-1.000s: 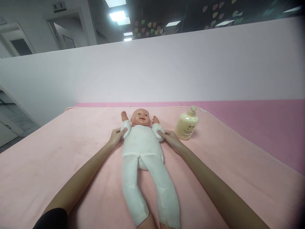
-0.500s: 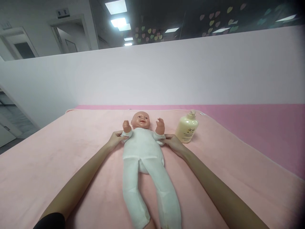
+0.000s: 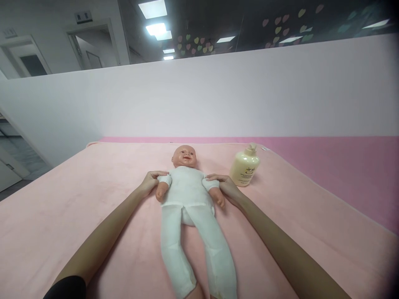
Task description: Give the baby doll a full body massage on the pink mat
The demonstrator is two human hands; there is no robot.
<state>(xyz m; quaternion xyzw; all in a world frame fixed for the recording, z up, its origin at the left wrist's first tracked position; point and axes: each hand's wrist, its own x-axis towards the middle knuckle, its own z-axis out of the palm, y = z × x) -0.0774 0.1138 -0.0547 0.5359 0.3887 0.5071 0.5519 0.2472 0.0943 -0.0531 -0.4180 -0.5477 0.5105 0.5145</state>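
Note:
A baby doll (image 3: 189, 189) with a white cloth body lies on its back on a pink blanket (image 3: 124, 245), head at the far end. My left hand (image 3: 151, 181) is closed on the doll's upper arm at the left, fingers over the white sleeve. My right hand (image 3: 225, 183) grips the other upper arm the same way. Both doll arms point down beside its body, with the bare forearms (image 3: 161, 192) showing below my fingers. Close behind my right hand stands a pale yellow pump bottle (image 3: 245, 167), upright and untouched.
Beyond the blanket a low white wall (image 3: 199, 95) runs across the view. A pink surface (image 3: 339, 174) shows at the right of the blanket. Behind the wall are dark glass with heart shapes and a doorway (image 3: 93, 47).
The doll's arms have swung from pointing up near its head to lying down along its sides. My hands have stayed at its arms, and the bottle has not moved.

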